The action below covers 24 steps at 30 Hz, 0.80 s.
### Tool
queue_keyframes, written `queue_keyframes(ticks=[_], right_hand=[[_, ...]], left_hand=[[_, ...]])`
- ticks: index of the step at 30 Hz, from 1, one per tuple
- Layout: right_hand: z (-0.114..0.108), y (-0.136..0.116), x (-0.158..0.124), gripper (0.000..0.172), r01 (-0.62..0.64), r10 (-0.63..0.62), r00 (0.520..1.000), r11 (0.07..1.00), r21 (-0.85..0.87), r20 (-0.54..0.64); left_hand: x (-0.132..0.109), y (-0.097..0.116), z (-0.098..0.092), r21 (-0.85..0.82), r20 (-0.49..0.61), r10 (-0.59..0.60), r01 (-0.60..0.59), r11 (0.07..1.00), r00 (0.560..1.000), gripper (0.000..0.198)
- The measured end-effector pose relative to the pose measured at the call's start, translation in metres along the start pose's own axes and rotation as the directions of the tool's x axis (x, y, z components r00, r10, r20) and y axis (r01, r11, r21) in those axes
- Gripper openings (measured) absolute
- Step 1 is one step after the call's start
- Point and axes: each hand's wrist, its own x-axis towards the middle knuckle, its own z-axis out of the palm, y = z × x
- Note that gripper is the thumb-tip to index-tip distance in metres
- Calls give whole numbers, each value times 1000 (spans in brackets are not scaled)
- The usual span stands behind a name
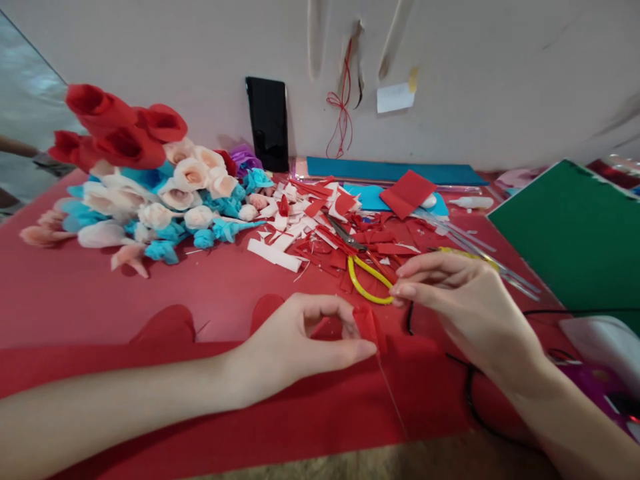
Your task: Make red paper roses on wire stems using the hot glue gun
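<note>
My left hand [315,340] pinches a small roll of red crepe paper [367,327] between thumb and fingers. A thin stem or thread [393,393] runs down from the roll's base. Up and to the right, my right hand [465,300] has its thumb and fingertips pressed together; anything between them is too small to make out. Just beyond those fingertips, scissors [367,267] with yellow handles lie on the paper scraps [300,223]. Red paper petals [167,323] rest on the table behind my left forearm.
Red, white and blue paper flowers [190,177] are heaped at the left. A black phone [269,123] leans on the wall. Blue sheets [395,172], a red paper square [407,193] and a green board [575,233] lie farther back and right. A black cable [473,393] curves near my right wrist.
</note>
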Motion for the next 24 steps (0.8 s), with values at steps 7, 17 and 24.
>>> queue_keyframes(ticks=[7,17,24], right_hand=[[2,1,0,7,54,-54,998,998,-18,33],[3,2,3,9,27,-29,998,999,28,54],[5,4,4,11,-15,7,996,996,86,86]], left_hand=[[0,-2,0,-26,0,6,-6,1000,1000,23],[0,-7,0,-39,9,20,-19,999,1000,23],[0,-8,-1,-69,31,30,-28,997,999,21]])
